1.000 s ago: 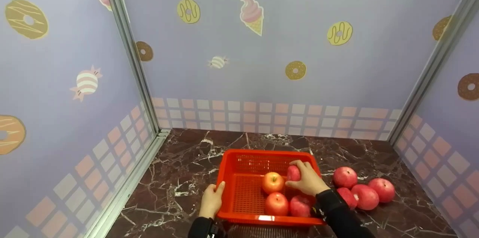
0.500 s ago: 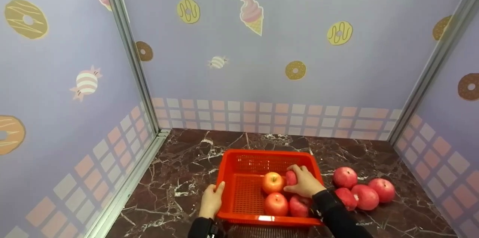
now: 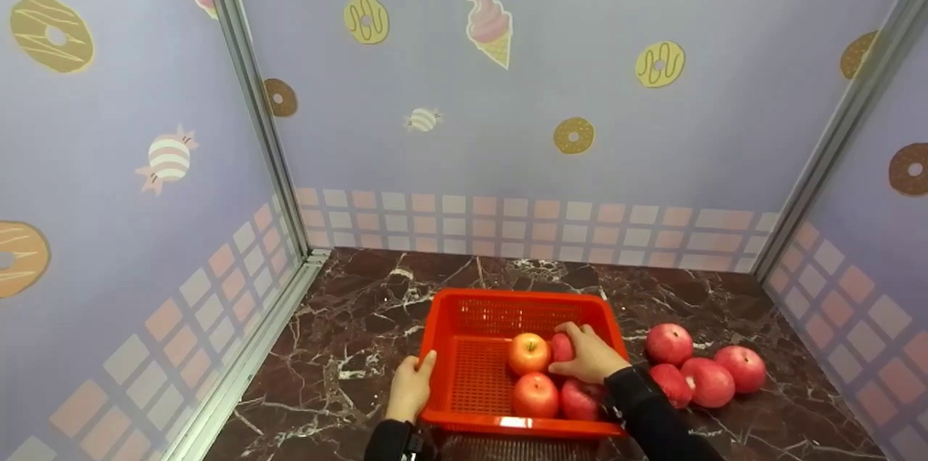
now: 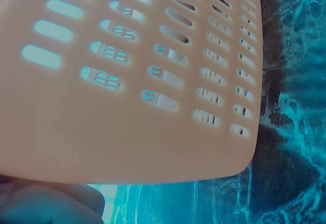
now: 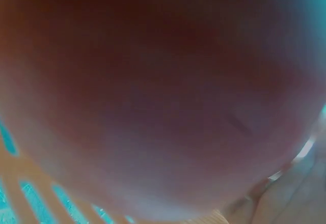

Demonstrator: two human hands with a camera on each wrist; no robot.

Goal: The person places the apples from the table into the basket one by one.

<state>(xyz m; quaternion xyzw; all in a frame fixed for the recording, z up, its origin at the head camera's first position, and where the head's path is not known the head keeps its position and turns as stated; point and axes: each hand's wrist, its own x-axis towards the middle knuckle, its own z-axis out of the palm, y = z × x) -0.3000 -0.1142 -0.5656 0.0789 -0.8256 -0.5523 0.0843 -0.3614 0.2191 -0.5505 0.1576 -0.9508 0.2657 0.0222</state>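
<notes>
A red plastic basket (image 3: 471, 421) with slotted walls sits on the counter. My left hand (image 3: 409, 392) holds its left rim, thumb over the edge; in the left wrist view the basket's slotted wall (image 4: 127, 137) fills most of the picture, with part of that hand at lower left. Inside the basket, my right hand (image 3: 594, 358) grips a red apple (image 3: 561, 346), which its fingers partly cover. Touching or close beside it is an orange-red apple (image 3: 529, 354). Two more apples, one orange-red (image 3: 536, 395) and one red (image 3: 580, 400), lie along the near wall. A blurred round surface (image 5: 163, 132) crowds the right wrist view.
Several red apples (image 3: 707, 381) lie grouped on the dark marbled counter (image 3: 348, 345), right of the basket and close to my right forearm. Patterned lilac walls (image 3: 536, 84) with metal corner posts enclose the counter at the back and sides.
My right hand has lowered the apple slightly and shifted it left, toward the orange-red apple. The left hand and basket have stayed in place.
</notes>
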